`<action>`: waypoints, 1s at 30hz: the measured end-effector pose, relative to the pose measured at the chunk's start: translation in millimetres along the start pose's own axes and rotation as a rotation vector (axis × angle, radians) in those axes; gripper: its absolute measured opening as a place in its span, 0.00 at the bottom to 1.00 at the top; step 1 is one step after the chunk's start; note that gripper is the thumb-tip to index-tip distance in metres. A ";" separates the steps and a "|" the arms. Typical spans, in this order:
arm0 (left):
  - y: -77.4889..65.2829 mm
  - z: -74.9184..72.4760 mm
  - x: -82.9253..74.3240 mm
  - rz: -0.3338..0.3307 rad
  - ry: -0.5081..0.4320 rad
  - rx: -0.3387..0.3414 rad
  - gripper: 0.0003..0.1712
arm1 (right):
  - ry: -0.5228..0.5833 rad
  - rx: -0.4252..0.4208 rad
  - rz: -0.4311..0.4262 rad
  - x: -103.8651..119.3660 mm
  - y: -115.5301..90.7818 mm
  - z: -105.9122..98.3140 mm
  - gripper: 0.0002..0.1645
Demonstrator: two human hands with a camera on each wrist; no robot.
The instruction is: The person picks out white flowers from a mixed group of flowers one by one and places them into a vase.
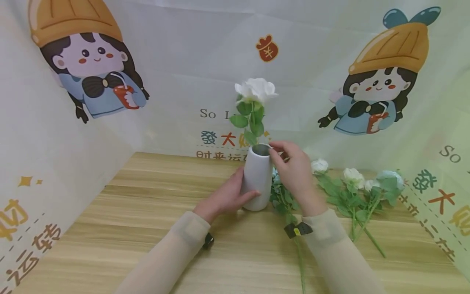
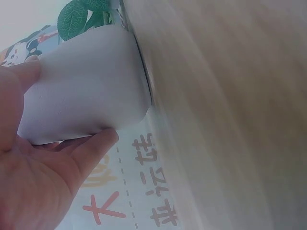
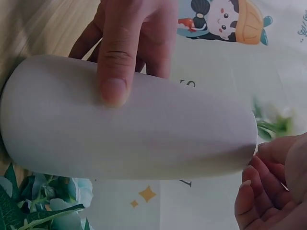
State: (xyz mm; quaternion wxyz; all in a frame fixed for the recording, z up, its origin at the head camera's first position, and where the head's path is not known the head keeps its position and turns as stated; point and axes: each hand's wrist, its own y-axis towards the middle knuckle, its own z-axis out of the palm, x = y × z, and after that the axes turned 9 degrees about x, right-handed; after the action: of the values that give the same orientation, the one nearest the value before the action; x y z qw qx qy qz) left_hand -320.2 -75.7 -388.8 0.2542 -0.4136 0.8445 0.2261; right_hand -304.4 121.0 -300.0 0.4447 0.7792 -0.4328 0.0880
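Observation:
A white vase stands upright on the wooden table, a white rose with green leaves rising from its mouth. Low on the vase's left side, my left hand grips it, thumb across the front and the other fingers behind, as the left wrist view also shows. My right hand is at the top, thumb and forefinger pinching the right side of the rim. In the right wrist view its fingertips meet the vase's mouth. The stem inside the vase is hidden.
Right of the vase, a pale blue flower stem lies partly under my right forearm. Farther right lie several loose stems, among them a white flower and a pale blue flower. A printed cloth backs the wooden table.

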 end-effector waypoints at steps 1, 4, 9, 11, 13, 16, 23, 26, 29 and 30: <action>0.2 0.0 -0.2 -0.001 0.001 -0.001 0.51 | 0.002 -0.003 0.005 -0.9 -1.1 -0.4 0.11; 0.8 0.1 -0.6 -0.004 0.002 -0.004 0.51 | 0.008 -0.008 0.010 -3.4 -4.8 -2.0 0.10; 1.6 0.3 -0.7 -0.001 0.006 -0.006 0.52 | -0.018 0.003 0.003 -7.6 -12.9 -5.3 0.09; 1.9 0.5 -0.4 -0.001 0.013 -0.007 0.52 | -0.034 0.013 -0.002 -10.3 -16.2 -6.4 0.09; 1.9 0.7 -0.3 0.000 0.015 -0.008 0.52 | -0.044 0.021 -0.009 -13.2 -19.1 -7.7 0.09; 1.9 1.0 -0.3 0.004 0.011 -0.012 0.51 | -0.069 0.024 -0.013 -19.5 -22.6 -10.0 0.10; 1.6 2.9 1.0 -0.001 0.006 -0.012 0.52 | -0.108 0.018 -0.034 -34.6 -27.9 -19.4 0.12; 1.7 3.1 1.7 -0.005 0.004 -0.010 0.52 | -0.134 0.059 0.002 -42.2 -30.7 -24.3 0.12; 1.3 3.1 1.6 -0.011 0.000 -0.009 0.52 | -0.199 0.161 0.072 -49.4 -33.9 -30.2 0.12; 1.1 3.1 1.4 -0.011 -0.001 -0.008 0.52 | -0.218 0.204 0.096 -51.8 -35.0 -32.5 0.13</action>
State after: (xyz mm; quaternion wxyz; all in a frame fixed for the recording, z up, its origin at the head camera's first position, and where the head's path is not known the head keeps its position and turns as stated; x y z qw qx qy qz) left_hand -321.1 -74.0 -391.8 0.2543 -0.4192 0.8411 0.2283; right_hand -301.6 184.9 -329.6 0.3086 0.8037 -0.5041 0.0676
